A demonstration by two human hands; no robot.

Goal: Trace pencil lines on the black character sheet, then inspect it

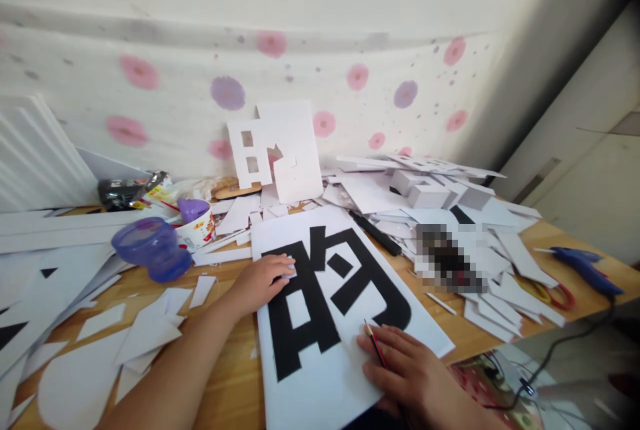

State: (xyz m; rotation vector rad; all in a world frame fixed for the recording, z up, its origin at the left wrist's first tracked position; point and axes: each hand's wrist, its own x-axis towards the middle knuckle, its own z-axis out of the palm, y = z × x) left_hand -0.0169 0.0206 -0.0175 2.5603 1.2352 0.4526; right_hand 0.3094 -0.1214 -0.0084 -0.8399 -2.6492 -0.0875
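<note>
A white board (360,387) lies in front of me, bearing a large black Chinese character (327,330). My left hand (263,281) rests palm down over the character's upper left part, its fingers stretched out towards the right. In my right hand (400,367), low on the board's right side, is a red and black pencil (376,345) with its tip pointing up and away from me. The fingers of that hand are bent around it, and its lower end is hidden. A black-handled tool (375,233) lies just past the board's upper right edge.
White offcuts (145,327) are strewn at left and right. A purple cup (153,247) and a paper tub (200,227) stand at left. A cut-out board (290,150) leans on the wall. Scissors (563,297) and a blue glue gun (583,267) lie near the right edge.
</note>
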